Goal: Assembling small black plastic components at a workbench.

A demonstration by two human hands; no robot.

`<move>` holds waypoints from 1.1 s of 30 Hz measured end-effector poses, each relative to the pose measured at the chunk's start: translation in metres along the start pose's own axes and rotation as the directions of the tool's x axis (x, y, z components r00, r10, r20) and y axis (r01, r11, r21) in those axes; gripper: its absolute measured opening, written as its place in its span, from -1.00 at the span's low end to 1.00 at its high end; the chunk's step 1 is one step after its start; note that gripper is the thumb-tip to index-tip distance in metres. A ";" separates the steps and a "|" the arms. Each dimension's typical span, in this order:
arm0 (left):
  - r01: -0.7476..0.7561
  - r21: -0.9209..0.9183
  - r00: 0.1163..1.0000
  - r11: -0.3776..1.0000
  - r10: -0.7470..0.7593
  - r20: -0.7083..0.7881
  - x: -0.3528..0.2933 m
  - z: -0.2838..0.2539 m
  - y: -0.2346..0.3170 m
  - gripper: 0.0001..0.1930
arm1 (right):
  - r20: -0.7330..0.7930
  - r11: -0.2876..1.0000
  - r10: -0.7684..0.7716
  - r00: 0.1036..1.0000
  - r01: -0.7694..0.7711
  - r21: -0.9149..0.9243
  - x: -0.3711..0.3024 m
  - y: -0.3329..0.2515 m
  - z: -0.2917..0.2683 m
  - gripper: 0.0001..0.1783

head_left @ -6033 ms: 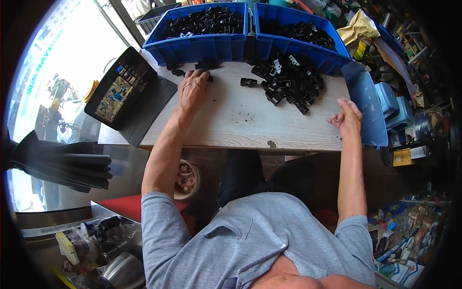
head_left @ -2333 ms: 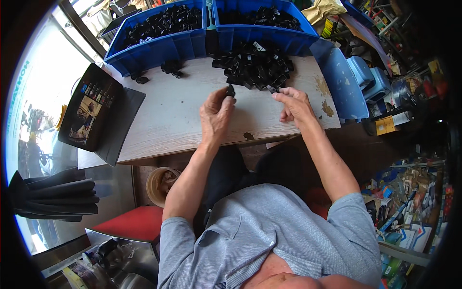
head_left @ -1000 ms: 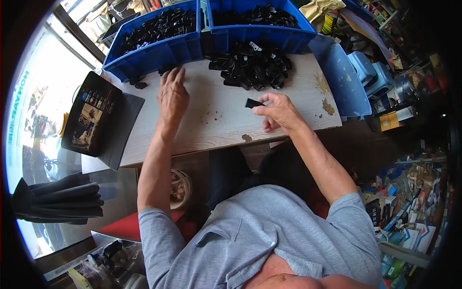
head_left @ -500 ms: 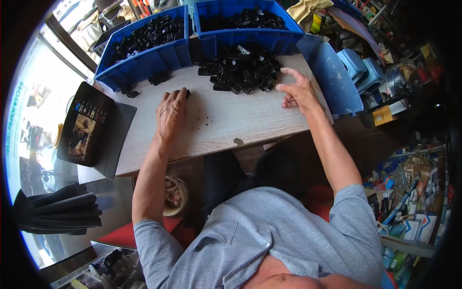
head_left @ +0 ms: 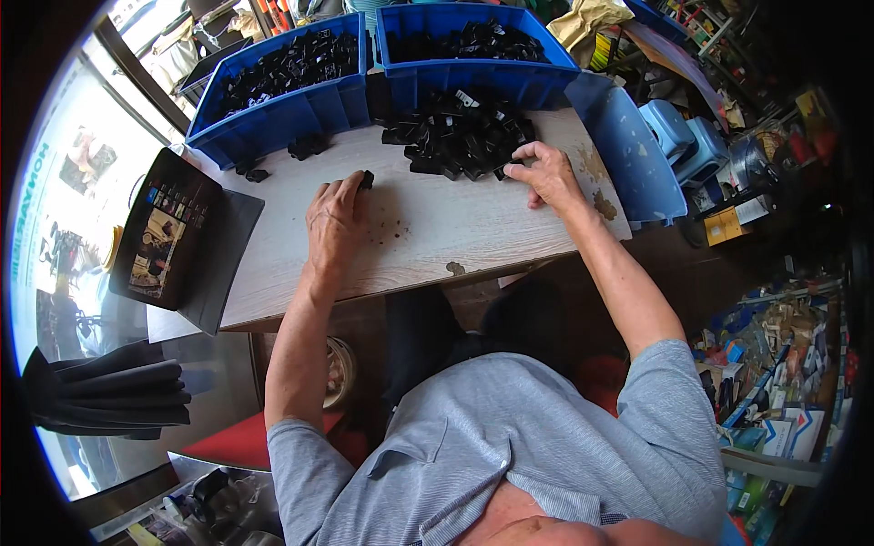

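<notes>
Head view, looking down: a pale, worn tabletop [head_left: 437, 232] fills the middle of the frame, with a person's two bare forearms reaching up to it from below.

The relation that matters lies just right of upper centre. There, a loose pile of black parts [head_left: 455, 136] sits on the tabletop, and the right hand [head_left: 552, 178] is at its lower right edge. From this hand the pile lies toward the upper left of the frame. The thumb and forefinger point left at it, part-way closed, fingertips at the outermost pieces; whether they grip one cannot be told. The parts lie every which way, so the heap has no common long axis.

The left hand [head_left: 335, 218], left of centre, is well apart from the pile, which lies to its upper right; the right hand is clearly the nearer. The left fingers are bent and drawn together on a small black piece [head_left: 366, 179] that juts out at their tips. Too little shows to tell its long axis.

Above the left hand lies a small black cluster [head_left: 309, 146], in front of the left blue bin [head_left: 282, 123]. The right blue bin [head_left: 473, 84] stands directly behind the pile.
</notes>
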State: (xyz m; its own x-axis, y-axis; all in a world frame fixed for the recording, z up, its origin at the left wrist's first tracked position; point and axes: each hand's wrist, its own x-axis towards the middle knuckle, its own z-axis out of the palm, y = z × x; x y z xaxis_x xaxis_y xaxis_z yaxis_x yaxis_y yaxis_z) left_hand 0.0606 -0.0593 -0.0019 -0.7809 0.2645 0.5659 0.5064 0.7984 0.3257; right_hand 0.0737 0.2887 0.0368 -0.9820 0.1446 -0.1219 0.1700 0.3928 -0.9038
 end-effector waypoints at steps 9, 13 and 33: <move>0.050 -0.422 0.993 0.905 -0.090 -0.074 -0.012 0.011 0.060 -0.70 | -0.020 0.921 0.279 0.960 -0.261 0.291 -0.030 -0.005 0.017 -0.71; -0.046 -0.487 0.996 0.872 0.002 -0.090 -0.014 0.029 0.091 -0.65 | 0.099 0.893 0.356 0.929 -0.370 0.257 -0.043 -0.022 0.046 -0.71; -0.075 -0.379 0.996 0.922 0.087 0.016 0.001 0.038 0.106 -0.70 | 0.119 0.940 0.313 0.942 -0.325 0.101 -0.047 -0.022 0.052 -0.58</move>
State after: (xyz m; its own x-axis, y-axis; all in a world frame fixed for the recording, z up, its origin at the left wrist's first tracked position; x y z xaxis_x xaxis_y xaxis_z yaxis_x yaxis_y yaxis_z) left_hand 0.0998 0.0459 0.0045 -0.7396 0.3417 0.5798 0.6640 0.5114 0.5455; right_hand 0.1115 0.2257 0.0409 -0.8819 0.1515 -0.4464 0.4707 0.2302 -0.8517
